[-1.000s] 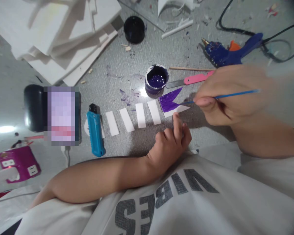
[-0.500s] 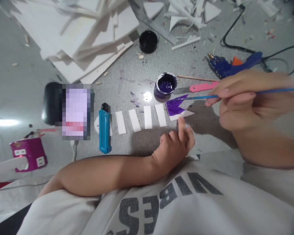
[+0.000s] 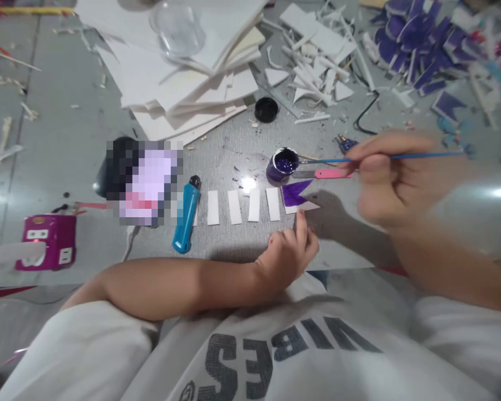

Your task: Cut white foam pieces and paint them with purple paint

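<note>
My right hand (image 3: 384, 181) pinches a thin blue paintbrush (image 3: 421, 156) whose tip reaches into a small pot of purple paint (image 3: 283, 164). My left hand (image 3: 290, 250) rests on the grey floor with its fingers curled and one finger pressed on the near edge of a small white flag-shaped piece (image 3: 297, 197), which is mostly painted purple. To the left of that piece lie several plain white strips (image 3: 254, 204) in a row.
A blue utility knife (image 3: 186, 214) lies left of the strips, beside a blurred phone (image 3: 144, 181). A pink-handled knife (image 3: 323, 174) lies by the pot, its black lid (image 3: 266, 109) farther back. White foam boards (image 3: 183, 83), scraps, purple painted pieces (image 3: 417, 44) and a magenta power strip (image 3: 45, 242) surround.
My right hand lifted the brush off the purple piece and carried its tip up to the paint pot. The camera tilted back, showing more of the floor. The left hand stayed put.
</note>
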Motion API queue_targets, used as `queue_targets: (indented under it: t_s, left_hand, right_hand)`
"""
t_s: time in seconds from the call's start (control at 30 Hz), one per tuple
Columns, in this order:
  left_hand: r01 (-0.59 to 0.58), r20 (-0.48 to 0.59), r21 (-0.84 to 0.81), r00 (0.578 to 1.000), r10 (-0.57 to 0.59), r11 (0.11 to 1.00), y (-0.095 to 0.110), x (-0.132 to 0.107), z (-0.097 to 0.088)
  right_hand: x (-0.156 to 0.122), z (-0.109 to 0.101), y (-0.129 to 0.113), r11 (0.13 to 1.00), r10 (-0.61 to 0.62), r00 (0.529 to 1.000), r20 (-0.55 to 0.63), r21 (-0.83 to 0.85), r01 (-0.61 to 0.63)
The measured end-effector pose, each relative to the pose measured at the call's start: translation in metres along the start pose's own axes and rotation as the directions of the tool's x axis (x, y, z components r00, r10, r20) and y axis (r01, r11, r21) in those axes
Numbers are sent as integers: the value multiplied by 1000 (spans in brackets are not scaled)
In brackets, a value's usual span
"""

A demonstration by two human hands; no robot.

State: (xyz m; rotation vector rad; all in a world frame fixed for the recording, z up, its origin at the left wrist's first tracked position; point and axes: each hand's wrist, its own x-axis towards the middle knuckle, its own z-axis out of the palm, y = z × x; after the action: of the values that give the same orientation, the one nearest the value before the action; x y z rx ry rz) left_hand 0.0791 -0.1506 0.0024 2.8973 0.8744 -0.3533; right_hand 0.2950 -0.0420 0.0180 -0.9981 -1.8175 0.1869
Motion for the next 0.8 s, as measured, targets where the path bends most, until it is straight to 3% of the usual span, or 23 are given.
queue_targets:
  t_s: [0.1, 0.23, 0.37, 0.53, 0.7, 0.8]
  left_hand:
    - [-2, 3, -5, 1000, 2, 1000, -1, 1, -1]
    - [-10, -3, 11, 1000, 11, 1000, -2, 0, -3]
    - [-14, -2, 17, 1000, 14, 1000, -2, 0, -5]
    - [-6, 3, 23, 1000, 6, 1000, -2, 1, -4]
    - [-2, -28, 41, 1000, 3, 999, 0, 1, 3]
    - [10, -55, 51, 998, -7, 999, 1, 1, 8]
  right_hand:
    - [12, 3, 2, 987, -133, 983, 128, -73, 143]
    - [20, 16, 8, 982, -164, 962, 219, -57, 180]
    - [18, 22, 11, 985, -138, 957, 255, -68, 160]
    - [14, 23, 13, 993, -93, 975, 201, -51, 105]
    - [14, 25, 16, 997, -24, 966, 259, -60, 41]
    - [14, 26, 16, 999, 13, 975, 223, -41, -4]
